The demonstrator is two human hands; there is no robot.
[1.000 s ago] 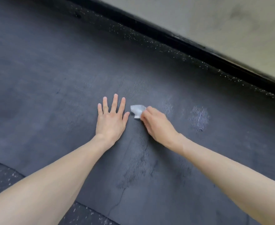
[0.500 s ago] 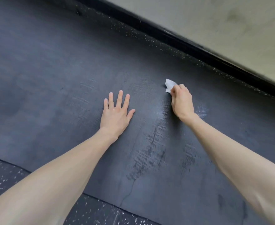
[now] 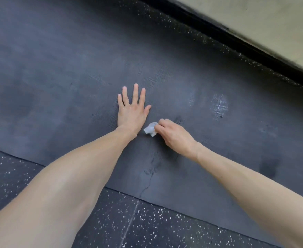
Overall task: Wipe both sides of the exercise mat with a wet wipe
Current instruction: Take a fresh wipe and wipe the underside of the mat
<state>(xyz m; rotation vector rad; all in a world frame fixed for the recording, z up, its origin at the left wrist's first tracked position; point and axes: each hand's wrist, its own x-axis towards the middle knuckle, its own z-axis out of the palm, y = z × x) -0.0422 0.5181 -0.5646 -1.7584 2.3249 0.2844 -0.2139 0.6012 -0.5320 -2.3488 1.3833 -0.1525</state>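
Lying flat, the dark grey, finely ribbed foam exercise mat filled most of the view, its near edge running slantwise from the left side down to the lower right. Darker smears and a few paler, shiny patches marked its surface right of the middle, and a thin line ran in from the near edge. The small, crumpled white wet wipe sat against the mat about midway between its near and far edges. The right hand pinched the wipe between curled fingertips and thumb, holding it down on the mat. Just beside it, the left hand lay palm-down on the mat with straight, slightly spread fingers, holding nothing; the wipe was close to its wrist. Under and around the mat lay black rubber flooring flecked with white. Beyond the mat's far edge, a black baseboard strip met a pale, smudged wall.
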